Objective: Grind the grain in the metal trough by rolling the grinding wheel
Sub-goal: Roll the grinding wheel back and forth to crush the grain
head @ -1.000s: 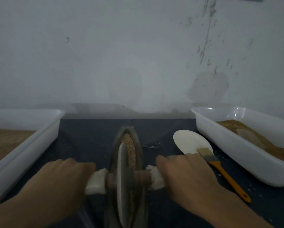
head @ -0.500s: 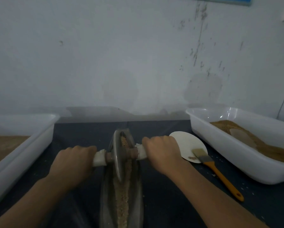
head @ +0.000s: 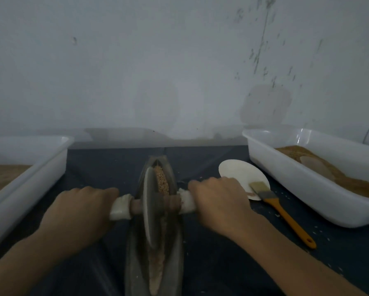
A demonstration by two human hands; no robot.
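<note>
1. Flat grey metal grinding wheel (head: 150,207) stands on edge mid-way along the long boat-shaped metal trough (head: 136,248); whole tan grain (head: 161,181) lies beyond it, paler meal nearer.
2. Judgement: push evenly on both axle ends, keeping the wheel upright in the groove.
3. Left hand (head: 79,212) and right hand (head: 220,201) each clasp a white-wrapped handle end, knuckles up, forearms converging.
4. Orange-handled brush (head: 286,216) lies to the right.

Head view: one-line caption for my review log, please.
Both hands, left hand and right hand, grip the grinding wheel axle over grain in the metal trough.
</note>
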